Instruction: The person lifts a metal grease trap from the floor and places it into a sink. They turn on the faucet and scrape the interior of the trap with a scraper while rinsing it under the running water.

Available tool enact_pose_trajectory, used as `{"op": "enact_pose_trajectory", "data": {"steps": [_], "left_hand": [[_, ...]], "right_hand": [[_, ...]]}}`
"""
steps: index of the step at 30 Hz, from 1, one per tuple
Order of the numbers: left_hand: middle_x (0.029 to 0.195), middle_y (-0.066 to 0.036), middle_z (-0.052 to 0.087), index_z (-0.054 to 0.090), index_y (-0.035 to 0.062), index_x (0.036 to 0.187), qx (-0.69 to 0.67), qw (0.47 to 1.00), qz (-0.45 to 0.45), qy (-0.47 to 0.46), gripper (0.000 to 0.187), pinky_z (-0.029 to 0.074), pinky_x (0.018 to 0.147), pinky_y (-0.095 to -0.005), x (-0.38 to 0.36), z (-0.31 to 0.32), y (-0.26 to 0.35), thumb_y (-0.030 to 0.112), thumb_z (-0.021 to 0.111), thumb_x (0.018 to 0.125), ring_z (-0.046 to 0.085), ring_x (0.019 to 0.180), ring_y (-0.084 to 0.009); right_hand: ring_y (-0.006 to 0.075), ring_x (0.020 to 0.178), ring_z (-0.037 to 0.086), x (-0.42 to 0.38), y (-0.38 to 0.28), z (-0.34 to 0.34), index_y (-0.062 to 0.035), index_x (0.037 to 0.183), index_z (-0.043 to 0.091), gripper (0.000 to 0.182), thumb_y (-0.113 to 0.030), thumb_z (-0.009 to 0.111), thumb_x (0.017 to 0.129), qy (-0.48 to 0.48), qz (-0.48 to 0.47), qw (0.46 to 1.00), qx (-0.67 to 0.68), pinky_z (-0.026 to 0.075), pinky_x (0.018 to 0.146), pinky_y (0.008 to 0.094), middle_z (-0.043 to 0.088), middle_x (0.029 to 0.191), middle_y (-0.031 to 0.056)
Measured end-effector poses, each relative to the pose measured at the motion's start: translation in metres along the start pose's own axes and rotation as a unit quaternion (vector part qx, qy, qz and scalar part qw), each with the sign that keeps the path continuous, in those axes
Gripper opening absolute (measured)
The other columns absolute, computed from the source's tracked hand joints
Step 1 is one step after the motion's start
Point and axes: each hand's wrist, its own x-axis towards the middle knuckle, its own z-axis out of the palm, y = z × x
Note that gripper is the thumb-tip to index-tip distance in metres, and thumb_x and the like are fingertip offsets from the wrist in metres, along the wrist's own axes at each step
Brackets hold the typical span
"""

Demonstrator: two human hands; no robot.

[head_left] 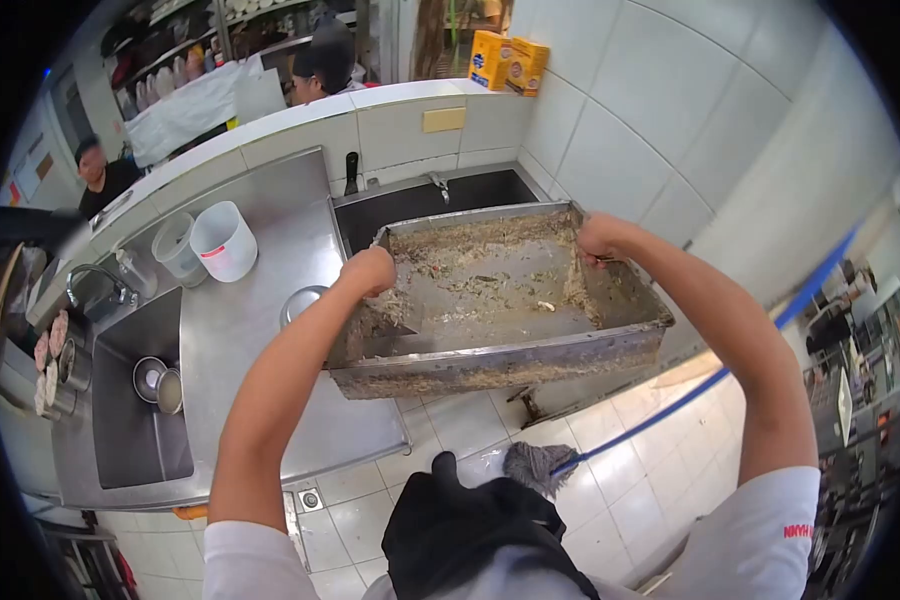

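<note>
Dirty tray (490, 300), left hand (368, 270) and right hand (602, 238) clamped on its sides, above sink (370, 215), mop (540, 465) below.

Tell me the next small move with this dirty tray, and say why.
Probably lower the tray into the dark sink behind it. Left hand and right hand grip its side rims, it hangs over the floor, and food scraps cover its base.

Two white buckets (208, 242) stand on the steel counter (260, 300); a blue-handled mop (540, 465) leans nearby.
</note>
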Motion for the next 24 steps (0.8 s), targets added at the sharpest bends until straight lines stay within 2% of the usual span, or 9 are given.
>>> {"op": "enact_pose_trajectory", "data": {"steps": [1,2,3,4,6,9,18,22,24], "left_hand": [[0.088,-0.017,0.058,0.063,0.0020,0.079,-0.127,0.987,-0.082,0.057,0.018,0.047,0.069,-0.0332,-0.006,-0.001,0.008,0.005,0.055,0.062,0.057,0.083,-0.0285],[0.094,-0.016,0.057,0.062,0.0022,0.084,-0.248,0.948,-0.167,0.111,0.022,0.046,0.072,-0.0329,-0.003,-0.005,0.012,0.005,0.053,0.064,0.056,0.088,-0.0277],[0.094,-0.016,0.057,0.062,0.0022,0.084,-0.251,0.947,-0.172,0.103,0.022,0.046,0.072,-0.0329,0.007,-0.008,0.011,0.005,0.053,0.064,0.056,0.088,-0.0277],[0.099,-0.015,0.056,0.060,0.0030,0.088,-0.277,0.941,-0.175,0.086,0.024,0.044,0.075,-0.0331,0.019,-0.011,0.010,0.006,0.052,0.066,0.054,0.092,-0.0270],[0.105,-0.011,0.054,0.058,0.0056,0.095,-0.302,0.932,-0.193,0.051,0.028,0.043,0.078,-0.0339,0.036,-0.011,0.012,0.010,0.050,0.069,0.052,0.098,-0.0255],[0.106,-0.010,0.054,0.058,0.0075,0.097,-0.271,0.946,-0.178,-0.015,0.028,0.042,0.078,-0.0339,0.066,-0.006,0.008,0.012,0.050,0.071,0.051,0.099,-0.0238],[0.106,-0.010,0.054,0.058,0.0079,0.098,-0.357,0.897,-0.250,-0.068,0.028,0.040,0.079,-0.0336,0.170,0.004,-0.002,0.013,0.048,0.073,0.051,0.099,-0.0234],[0.104,-0.012,0.054,0.058,0.0060,0.096,-0.396,0.879,-0.253,-0.081,0.026,0.040,0.080,-0.0347,0.177,0.012,0.006,0.013,0.048,0.073,0.051,0.099,-0.0248],[0.104,-0.013,0.054,0.058,0.0053,0.096,-0.410,0.871,-0.251,-0.102,0.026,0.040,0.081,-0.0354,0.195,0.021,0.007,0.013,0.048,0.073,0.051,0.099,-0.0252]], "right_hand": [[0.0206,0.040,0.049,0.031,0.011,0.001,0.0024,0.055,0.053,0.017,-0.002,0.043,0.067,-0.007,0.000,1.000,-0.006,0.037,0.036,0.0334,0.049,0.048,0.0126],[0.0207,0.039,0.049,0.083,0.033,-0.001,0.0030,0.054,0.053,0.016,0.000,0.044,0.067,-0.053,-0.090,0.984,-0.142,0.037,0.035,0.0337,0.049,0.048,0.0133],[0.0208,0.039,0.048,0.098,0.029,-0.002,0.0036,0.054,0.053,0.014,0.001,0.045,0.066,-0.098,-0.179,0.941,-0.271,0.037,0.034,0.0340,0.049,0.049,0.0139],[0.0208,0.039,0.048,0.113,0.026,-0.002,0.0036,0.054,0.053,0.014,0.001,0.045,0.066,-0.106,-0.181,0.939,-0.274,0.037,0.034,0.0340,0.049,0.049,0.0139],[0.0213,0.039,0.049,0.120,0.023,0.000,0.0042,0.053,0.053,0.013,0.002,0.046,0.064,-0.042,0.003,0.998,-0.046,0.036,0.034,0.0347,0.050,0.048,0.0148],[0.0213,0.038,0.048,0.153,0.014,0.004,0.0049,0.053,0.053,0.012,0.004,0.046,0.063,-0.071,-0.048,0.987,-0.139,0.035,0.033,0.0355,0.049,0.048,0.0151],[0.0191,0.037,0.046,0.280,0.018,0.010,0.0029,0.052,0.049,0.015,0.000,0.043,0.066,-0.119,-0.054,0.988,-0.085,0.034,0.033,0.0331,0.048,0.047,0.0118],[0.0194,0.036,0.046,0.296,0.038,0.014,0.0030,0.053,0.049,0.015,0.000,0.042,0.066,-0.134,-0.050,0.985,-0.096,0.033,0.033,0.0330,0.049,0.047,0.0117],[0.0238,0.042,0.052,0.321,0.044,0.020,0.0084,0.068,0.053,0.014,-0.003,0.044,0.068,-0.121,-0.014,0.990,-0.071,0.039,0.036,0.0340,0.052,0.052,0.0161]]}}
